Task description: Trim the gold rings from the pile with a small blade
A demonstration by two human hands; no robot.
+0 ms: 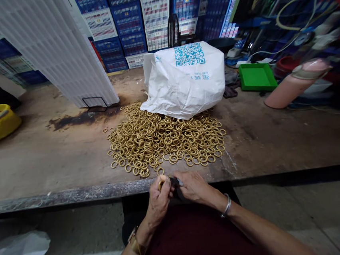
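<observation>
At the table's front edge, my left hand is closed, pinching a brass-coloured ring between thumb and fingers. My right hand is wrapped round a small dark-jawed tool that looks like pliers, its tip close against my left fingertips. Whether the jaws touch the ring cannot be made out. Just beyond both hands spreads a heap of brass-coloured rings, with one loose ring lying nearest my left fingers. A white printed sack lies over the back of the heap.
A yellow basin of small pieces stands on the table at left. Tall white ribbed panels rise behind it. On the right are a green tray and a pink bottle. Stacked crates line the back.
</observation>
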